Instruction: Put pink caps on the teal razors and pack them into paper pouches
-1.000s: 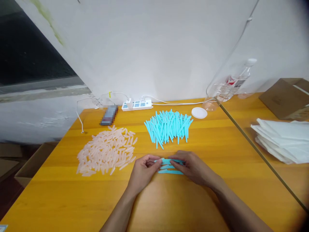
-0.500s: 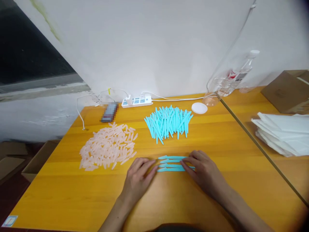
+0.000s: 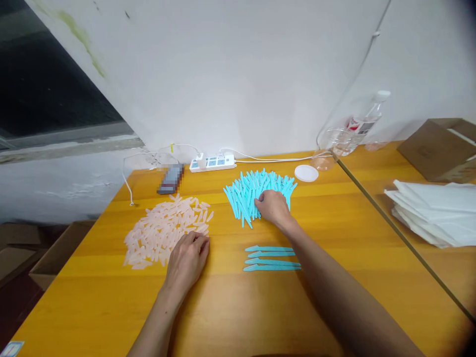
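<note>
Several turquoise eyebrow razors (image 3: 269, 268) lie side by side in a row on the table. Beyond them is a loose heap of the same razors (image 3: 240, 196). My right hand (image 3: 273, 207) reaches over the front of that heap, fingers curled in a pinch among the razors; its fingertips are partly hidden. At the right edge of a spread pile of small translucent pink caps (image 3: 156, 230), my left hand (image 3: 188, 255) rests with fingers bent together and pointing down. What its fingertips hold, if anything, does not show.
A white power strip (image 3: 212, 162) with cables and a phone (image 3: 171, 178) lie along the wall. A round white lid (image 3: 306, 173), a clear jar (image 3: 323, 157) and a bottle (image 3: 359, 129) stand back right. White bags (image 3: 435, 208) and a cardboard box (image 3: 435, 148) sit farther right.
My right hand has left the row of razors and moved forward to the heap. My left hand has moved left to the pink caps. The row stays on the table.
</note>
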The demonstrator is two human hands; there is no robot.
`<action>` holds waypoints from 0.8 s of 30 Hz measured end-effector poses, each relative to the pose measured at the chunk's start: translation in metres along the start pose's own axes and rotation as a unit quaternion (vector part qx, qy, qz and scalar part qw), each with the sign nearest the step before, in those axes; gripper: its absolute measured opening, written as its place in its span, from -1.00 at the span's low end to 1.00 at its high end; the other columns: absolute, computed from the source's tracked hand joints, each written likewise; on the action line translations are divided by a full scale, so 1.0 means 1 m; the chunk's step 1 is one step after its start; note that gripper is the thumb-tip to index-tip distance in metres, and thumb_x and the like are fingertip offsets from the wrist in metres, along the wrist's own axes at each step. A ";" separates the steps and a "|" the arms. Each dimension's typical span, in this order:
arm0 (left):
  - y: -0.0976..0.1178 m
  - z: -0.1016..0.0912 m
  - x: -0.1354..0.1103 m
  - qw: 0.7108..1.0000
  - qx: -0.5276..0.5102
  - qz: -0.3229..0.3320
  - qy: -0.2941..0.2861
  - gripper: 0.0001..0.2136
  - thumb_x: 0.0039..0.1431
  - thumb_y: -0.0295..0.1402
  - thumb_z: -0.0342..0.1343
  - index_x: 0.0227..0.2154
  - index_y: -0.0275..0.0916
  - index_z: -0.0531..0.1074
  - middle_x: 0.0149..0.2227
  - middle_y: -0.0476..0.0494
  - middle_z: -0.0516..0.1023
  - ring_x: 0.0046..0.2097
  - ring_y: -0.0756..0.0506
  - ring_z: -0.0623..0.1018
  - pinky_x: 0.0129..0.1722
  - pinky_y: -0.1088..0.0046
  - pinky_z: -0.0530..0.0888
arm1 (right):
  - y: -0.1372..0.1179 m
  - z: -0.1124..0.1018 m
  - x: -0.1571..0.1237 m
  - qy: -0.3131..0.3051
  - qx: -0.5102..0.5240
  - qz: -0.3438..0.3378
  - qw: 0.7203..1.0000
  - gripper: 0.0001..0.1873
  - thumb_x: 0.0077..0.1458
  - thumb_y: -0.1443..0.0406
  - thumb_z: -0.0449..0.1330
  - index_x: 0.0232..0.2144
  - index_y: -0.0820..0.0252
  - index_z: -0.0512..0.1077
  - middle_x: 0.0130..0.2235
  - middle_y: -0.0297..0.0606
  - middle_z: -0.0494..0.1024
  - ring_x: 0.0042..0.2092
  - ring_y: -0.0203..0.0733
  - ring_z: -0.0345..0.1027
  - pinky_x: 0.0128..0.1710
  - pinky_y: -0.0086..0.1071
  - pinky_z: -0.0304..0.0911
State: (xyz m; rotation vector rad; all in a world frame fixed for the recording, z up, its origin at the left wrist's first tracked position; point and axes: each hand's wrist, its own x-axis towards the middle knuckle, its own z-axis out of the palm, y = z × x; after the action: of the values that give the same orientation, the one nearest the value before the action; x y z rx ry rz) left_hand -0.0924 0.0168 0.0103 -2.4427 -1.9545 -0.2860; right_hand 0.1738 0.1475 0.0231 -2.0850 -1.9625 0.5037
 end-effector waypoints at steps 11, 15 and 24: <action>0.009 -0.003 0.002 0.979 -0.205 0.007 -0.018 -0.75 0.35 -0.33 -0.03 -0.10 -0.20 0.55 -0.17 -0.21 0.60 -0.17 -0.13 0.61 -0.14 0.34 0.51 | -0.004 0.000 0.010 0.002 0.072 0.021 0.997 -0.79 0.07 0.27 0.19 -0.38 0.30 0.59 -0.29 0.04 0.65 -0.16 0.03 0.52 -0.25 -0.33 0.25; 0.016 -0.010 0.006 0.902 -0.415 -0.120 -0.009 -0.80 0.24 -0.23 0.16 -0.21 -0.24 0.55 -0.30 -0.14 0.64 -0.30 -0.07 0.61 -0.25 0.43 0.52 | 0.004 -0.017 0.002 -0.003 0.130 0.011 0.991 -0.80 0.09 0.26 0.17 -0.35 0.24 0.56 -0.34 -0.14 0.63 -0.25 -0.12 0.50 -0.31 -0.39 0.23; 0.042 -0.010 0.032 0.723 -0.644 -0.245 0.054 -0.65 0.02 -0.15 0.38 -0.22 -0.32 0.60 -0.36 -0.14 0.66 -0.36 -0.01 0.61 -0.24 0.46 0.54 | 0.053 -0.043 -0.065 -0.292 0.471 -0.108 0.825 -0.55 0.10 -0.06 0.26 -0.25 0.21 0.40 -0.41 -0.39 0.43 -0.45 -0.38 0.24 -0.42 -0.44 0.16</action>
State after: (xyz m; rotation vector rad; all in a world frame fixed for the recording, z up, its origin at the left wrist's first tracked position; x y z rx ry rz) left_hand -0.0461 0.0374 0.0290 -1.9327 -2.7760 -2.4288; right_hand 0.2368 0.0814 0.0466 -1.1142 -1.5843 1.7740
